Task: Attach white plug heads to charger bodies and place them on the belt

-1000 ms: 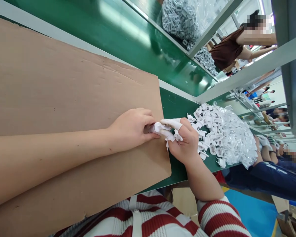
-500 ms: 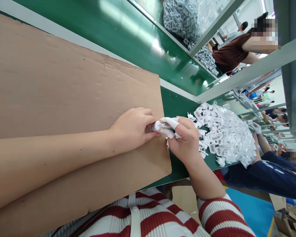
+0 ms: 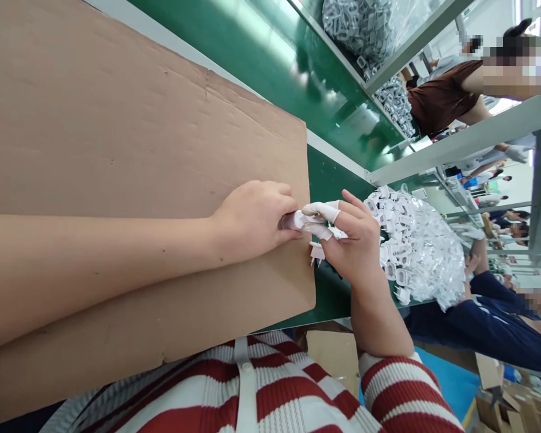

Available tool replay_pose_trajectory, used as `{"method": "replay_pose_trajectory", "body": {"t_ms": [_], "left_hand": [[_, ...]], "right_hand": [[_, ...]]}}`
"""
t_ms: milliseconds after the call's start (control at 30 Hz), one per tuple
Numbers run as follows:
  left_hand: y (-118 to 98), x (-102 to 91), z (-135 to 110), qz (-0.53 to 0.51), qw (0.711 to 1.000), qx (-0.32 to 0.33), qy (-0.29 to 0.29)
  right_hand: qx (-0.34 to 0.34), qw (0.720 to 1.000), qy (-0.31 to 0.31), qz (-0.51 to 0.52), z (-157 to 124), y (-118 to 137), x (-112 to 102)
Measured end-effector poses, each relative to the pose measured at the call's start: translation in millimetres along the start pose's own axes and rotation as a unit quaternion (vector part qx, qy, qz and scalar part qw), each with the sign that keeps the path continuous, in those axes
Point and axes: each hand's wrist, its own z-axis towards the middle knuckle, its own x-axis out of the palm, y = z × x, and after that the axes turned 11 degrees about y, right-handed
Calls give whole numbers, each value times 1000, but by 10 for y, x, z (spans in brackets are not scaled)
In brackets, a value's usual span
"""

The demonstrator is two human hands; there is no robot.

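Observation:
My left hand [image 3: 259, 219] is closed around a white plastic plug housing [image 3: 293, 221] above the right edge of a cardboard sheet [image 3: 171, 144]. Its fingers hide much of the piece. From the other side, my right hand [image 3: 357, 240] pinches the right end of the same piece between thumb and forefinger, both in white finger covers. The outer fingers of that hand stretch upward. Just below the pinch, a white plug [image 3: 317, 252] with its pins downward shows near the cardboard edge; whether it touches my hand I cannot tell.
White plug housings [image 3: 390, 210] lie heaped on the green table [image 3: 329, 177], partly in a clear bag [image 3: 437, 258]. A metal frame [image 3: 460, 144] crosses at right. A bag of grey parts [image 3: 365, 30] stands on the far bench. A co-worker's dark blue sleeve [image 3: 491, 328] is close to the heap.
The view has shifted slightly. My right hand's outer fingers have lifted and spread, while thumb and forefinger stay on the housing. My left hand keeps its grip.

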Motion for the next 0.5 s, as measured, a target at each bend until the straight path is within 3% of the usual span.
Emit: {"method": "replay_pose_trajectory", "body": {"t_ms": [233,400,500], "left_hand": [[-34,-20,-5,-14,1000,-13,4],[37,-10,-19,-51,999,5,-7],[85,-45,-27,-90,996,14,-3]], "right_hand": [[30,999,2,39,4,-15,57],[25,994,-41,97,-67,42,193],[32,985,-12,169,-98,23,186]]}}
